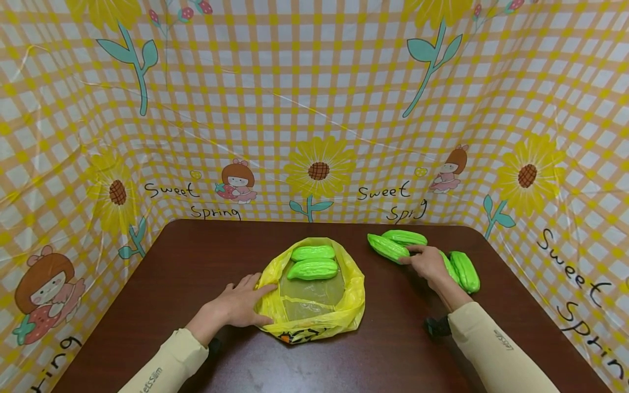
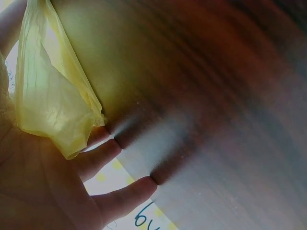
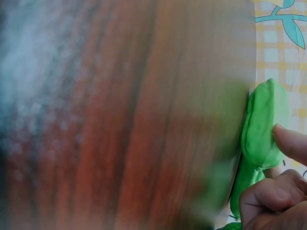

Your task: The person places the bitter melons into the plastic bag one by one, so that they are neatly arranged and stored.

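A yellow plastic bag [image 1: 354,289] sits on the table with its mouth spread wide, two green bitter gourds [image 1: 312,269] inside at its far side. Spread out at the bag's left side, my left hand [image 1: 236,303] rests with thumb and index over the rim; the left wrist view has straight fingers [image 2: 129,196] beside the yellow film. On the right, my right hand [image 1: 428,265] grips the near end of a bitter gourd [image 1: 385,246] between thumb and fingers. Behind it lies another bitter gourd [image 1: 407,237]. The right wrist view shows the gripped gourd [image 3: 261,124] up close.
Right of my right hand lie two more bitter gourds, one [image 1: 464,271] in full view, one [image 1: 449,267] partly behind the hand. The dark brown table [image 1: 196,256] is enclosed at the back and sides by a checked, flower-printed cloth [image 1: 319,109].
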Available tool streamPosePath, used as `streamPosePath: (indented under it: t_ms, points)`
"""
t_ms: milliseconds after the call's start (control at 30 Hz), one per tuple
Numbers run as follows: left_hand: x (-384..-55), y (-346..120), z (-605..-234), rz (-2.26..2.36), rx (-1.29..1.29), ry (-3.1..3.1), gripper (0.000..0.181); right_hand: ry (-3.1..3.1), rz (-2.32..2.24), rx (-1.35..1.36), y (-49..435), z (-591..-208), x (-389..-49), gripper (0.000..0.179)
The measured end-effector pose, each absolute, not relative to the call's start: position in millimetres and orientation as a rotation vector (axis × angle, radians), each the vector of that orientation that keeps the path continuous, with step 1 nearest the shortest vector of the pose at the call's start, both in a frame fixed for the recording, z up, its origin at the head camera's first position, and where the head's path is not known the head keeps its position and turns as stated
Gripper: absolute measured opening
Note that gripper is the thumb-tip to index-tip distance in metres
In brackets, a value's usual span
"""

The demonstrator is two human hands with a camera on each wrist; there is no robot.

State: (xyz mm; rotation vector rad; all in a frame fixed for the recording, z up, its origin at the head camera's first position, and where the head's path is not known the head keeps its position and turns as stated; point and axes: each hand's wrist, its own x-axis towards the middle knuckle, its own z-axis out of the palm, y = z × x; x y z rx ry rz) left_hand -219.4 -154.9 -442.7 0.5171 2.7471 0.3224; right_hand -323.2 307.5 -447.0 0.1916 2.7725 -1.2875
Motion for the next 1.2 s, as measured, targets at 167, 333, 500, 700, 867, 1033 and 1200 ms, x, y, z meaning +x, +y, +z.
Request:
streamPosePath:
  t_ms: [167,333,500,700,867,1033,1200]
  points:
    - [-220.0,-155.6,-442.6,0.319,0.517,2.744,0.080,2.776,-1.285,0.175,306.9,-445.7,-322.2,0.061]
    - [-221.5,-156.1,-443.1,0.312,0.522,2.747,0.080,2.755,-1.302,0.168,304.9,-443.6,-319.5,0.061]
    - [-221.5,-156.3,-443.9,0.315,0.526,2.755,0.079,2.725,-1.305,0.177,304.2,-441.6,-317.2,0.062]
    - [-221.3,-156.6,-445.4,0.326,0.529,2.752,0.079,2.688,-1.349,0.183,302.1,-436.3,-314.6,0.063]
    - [-222.1,-156.6,-446.6,0.327,0.528,2.748,0.079,2.674,-1.371,0.170,301.9,-432.0,-312.3,0.062]
    - [-222.5,-156.9,-446.7,0.328,0.527,2.746,0.079,2.648,-1.386,0.153,302.0,-428.4,-310.4,0.062]
    - [-222.1,-156.6,-445.8,0.330,0.527,2.746,0.080,2.640,-1.404,0.122,300.6,-423.8,-307.8,0.062]
